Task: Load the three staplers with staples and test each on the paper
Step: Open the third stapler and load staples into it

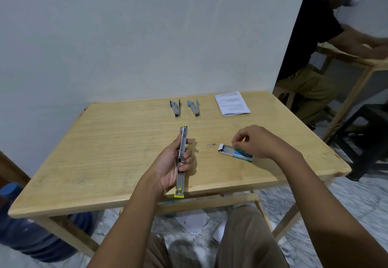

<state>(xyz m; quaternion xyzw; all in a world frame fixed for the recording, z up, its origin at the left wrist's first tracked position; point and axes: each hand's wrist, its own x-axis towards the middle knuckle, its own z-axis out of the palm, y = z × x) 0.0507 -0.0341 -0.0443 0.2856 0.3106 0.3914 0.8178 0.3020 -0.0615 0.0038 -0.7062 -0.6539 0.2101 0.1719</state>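
My left hand (pixel 175 162) grips a metal stapler with yellow ends (pixel 182 141), swung fully open in a long line above the table's front half. My right hand (pixel 254 141) hovers over an open staple box (pixel 235 153), fingertips pinched together at the box's far side; whether they hold staples I cannot tell. A small loose strip of staples (pixel 211 145) lies left of the box. Two blue-tipped staplers (pixel 175 109) (pixel 194 108) lie open side by side at the back. A printed paper sheet (pixel 232 103) lies at the back right.
The wooden table (pixel 105 152) stands against a pale wall. A blue water jug (pixel 19 221) sits on the floor at left. Another person sits at a second table (pixel 357 58) on the right, with a dark stool (pixel 369 133) nearby. Paper scraps lie under the table.
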